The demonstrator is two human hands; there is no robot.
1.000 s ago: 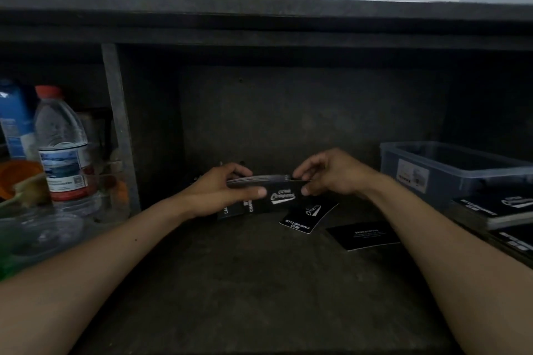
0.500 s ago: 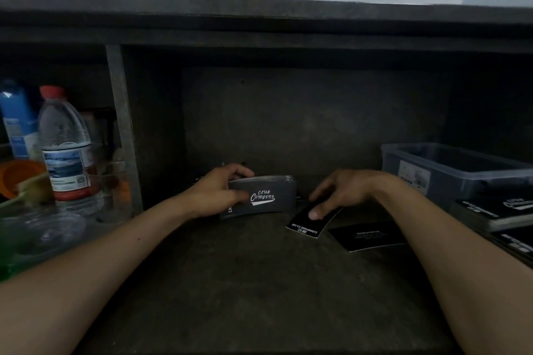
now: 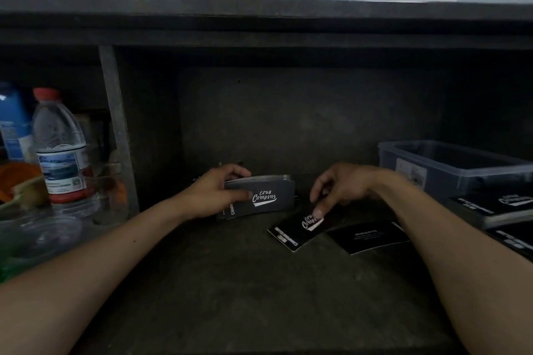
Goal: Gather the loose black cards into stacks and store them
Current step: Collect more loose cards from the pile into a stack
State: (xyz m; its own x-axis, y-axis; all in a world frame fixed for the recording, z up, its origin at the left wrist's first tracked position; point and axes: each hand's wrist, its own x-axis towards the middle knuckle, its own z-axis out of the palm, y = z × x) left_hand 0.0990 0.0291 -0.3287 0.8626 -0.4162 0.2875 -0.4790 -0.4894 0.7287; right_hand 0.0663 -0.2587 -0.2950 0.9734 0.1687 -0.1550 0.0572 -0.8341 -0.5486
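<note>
gripping the stack (image 3: 268, 199) in my left hand (image 3: 210, 196), right hand (image 3: 343, 187) pinching a card (image 3: 288, 232); weak pinch may drop it, stack may fan.

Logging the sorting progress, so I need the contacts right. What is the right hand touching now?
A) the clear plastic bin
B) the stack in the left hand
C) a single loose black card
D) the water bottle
C: a fingertip of the right hand sits on the loose black card, apart from the stack that the left hand grips.
</note>
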